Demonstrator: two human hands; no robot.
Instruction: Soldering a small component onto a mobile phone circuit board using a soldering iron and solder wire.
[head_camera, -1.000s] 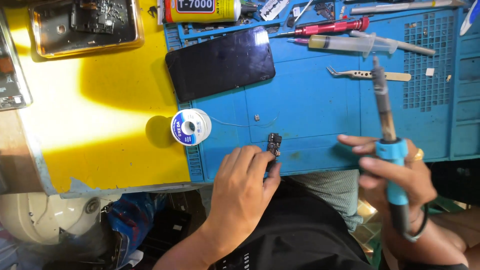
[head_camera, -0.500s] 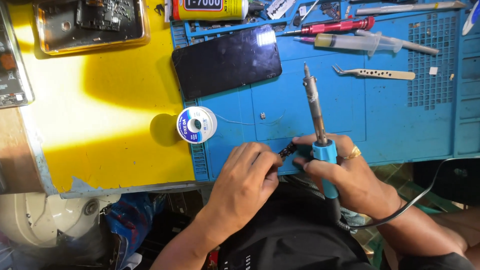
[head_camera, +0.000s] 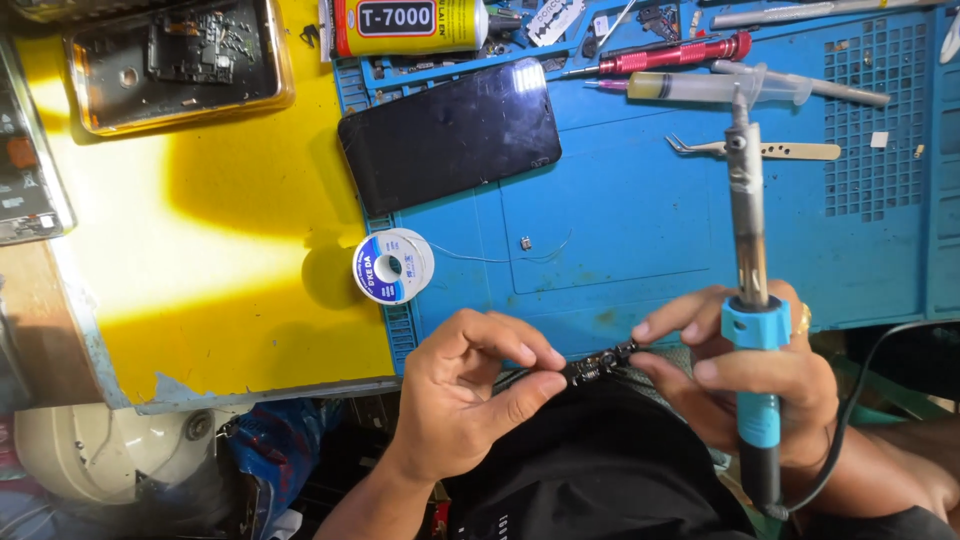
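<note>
Dark blank phone screen (head_camera: 450, 135) on blue mat (head_camera: 620, 240), yellow glue tube with black label (head_camera: 410, 25) above, blue-labelled solder spool (head_camera: 392, 266) below

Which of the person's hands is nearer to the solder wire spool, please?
Left. The left hand is just below-right of the solder spool; the right hand is farther right, gripping the soldering iron.

left hand (head_camera: 470, 385) + right hand (head_camera: 745, 375) pinch small dark part (head_camera: 600, 363); right grips soldering iron (head_camera: 750, 250) | solder spool (head_camera: 392, 265) left, on blue mat (head_camera: 620, 230)

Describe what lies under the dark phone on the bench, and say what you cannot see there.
The phone lies screen up, mostly on the blue mat, its left corner over the yellow surface. Whatever sits directly beneath it is covered.
</note>
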